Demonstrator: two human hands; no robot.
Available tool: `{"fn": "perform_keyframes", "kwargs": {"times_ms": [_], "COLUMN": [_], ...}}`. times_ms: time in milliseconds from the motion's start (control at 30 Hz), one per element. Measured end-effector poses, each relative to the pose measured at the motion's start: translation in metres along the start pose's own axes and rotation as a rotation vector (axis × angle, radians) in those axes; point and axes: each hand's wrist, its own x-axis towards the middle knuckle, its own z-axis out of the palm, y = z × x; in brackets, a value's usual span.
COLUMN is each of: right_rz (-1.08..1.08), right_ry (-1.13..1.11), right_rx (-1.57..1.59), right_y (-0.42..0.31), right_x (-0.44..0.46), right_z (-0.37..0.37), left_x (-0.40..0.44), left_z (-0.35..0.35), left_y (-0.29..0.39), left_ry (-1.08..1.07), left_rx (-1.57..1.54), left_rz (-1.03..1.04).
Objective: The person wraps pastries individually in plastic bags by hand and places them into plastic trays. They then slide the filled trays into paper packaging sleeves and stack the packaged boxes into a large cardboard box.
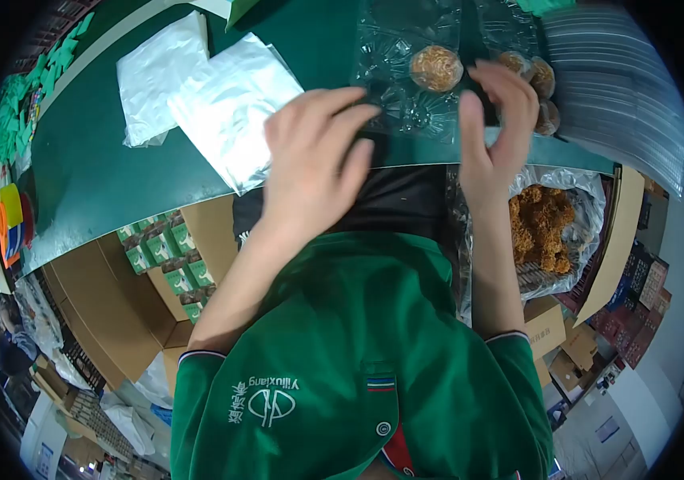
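A clear plastic tray [418, 118] with moulded compartments lies on the green table, and one round, golden-brown crumbly ball [437, 69] sits in it. My left hand [318, 148] is at the tray's left side, its fingers spread with nothing visible in them. On the tray's other side, my right hand [500, 132] has its thumb and fingers apart. Its fingertips are close to the ball and overlap the view of a second clear tray [506, 28]. Several brown balls [544, 78] lie in that second tray, partly behind the right hand. Whether the right fingers touch anything cannot be made out.
White plastic bags [226, 100] lie left on the table. Stacked clear trays [622, 88] stand at the right. Below the edge are a plastic-lined box of brown crumbly clumps [542, 228], right, and a cardboard box [102, 308] with green packets [167, 248], left.
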Motion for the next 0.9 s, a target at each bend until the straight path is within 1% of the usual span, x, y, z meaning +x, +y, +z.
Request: {"fn": "perform_keyframes", "kwargs": {"times_ms": [33,100,133,167,233,267,367,400,500,533,633,667,767,800,900], "right_rz": [0.002,-0.036,-0.034,-0.027,0.004,-0.013,-0.04,-0.036,-0.036,-0.034,0.004,0.015,-0.02,-0.014,-0.01], "right_ry": [0.013,-0.183,-0.265,-0.321,-0.325,-0.317,-0.264,-0.231,-0.159,-0.157,-0.201,-0.232,-0.289,-0.288,-0.281], "right_rx": [0.066,-0.062,-0.064,-0.09,-0.099,-0.095,-0.068,-0.05,-0.003,0.01,0.089,0.125,0.205,0.229,0.268], "right_y": [-0.008,-0.027,-0.028,-0.026,-0.016,-0.009,0.001,0.001,-0.004,-0.012,-0.039,-0.047,-0.053,-0.054,-0.057], "right_x": [-0.005,-0.019,-0.029,-0.037,-0.047,-0.045,-0.039,-0.036,-0.027,-0.028,-0.034,-0.039,-0.052,-0.055,-0.058], "right_z": [-0.006,-0.012,-0.004,0.005,0.019,0.023,0.03,0.029,0.024,0.018,0.01,0.012,0.024,0.028,0.032], "left_x": [-0.005,-0.023,-0.029,-0.034,-0.042,-0.042,-0.038,-0.036,-0.041,-0.043,-0.04,-0.043,-0.053,-0.061,-0.083], "left_z": [-0.012,-0.024,-0.03,-0.03,-0.027,-0.025,-0.018,-0.018,-0.02,-0.024,-0.038,-0.037,-0.033,-0.031,-0.024], "left_y": [-0.009,-0.028,-0.036,-0.041,-0.046,-0.048,-0.056,-0.054,-0.054,-0.057,-0.044,-0.043,-0.019,-0.016,-0.024], "left_ry": [0.03,0.177,0.145,0.118,0.074,0.12,0.167,0.167,0.261,0.274,0.205,0.113,-0.161,-0.175,-0.133], "left_rx": [0.037,0.054,0.164,0.201,0.277,0.246,0.197,0.153,-0.359,-0.488,-0.281,-0.043,0.398,0.352,0.215], "left_rz": [-0.015,-0.173,-0.2,-0.193,-0.184,-0.152,-0.114,-0.157,-0.611,-0.645,-0.497,-0.261,-0.08,-0.09,-0.017]}}
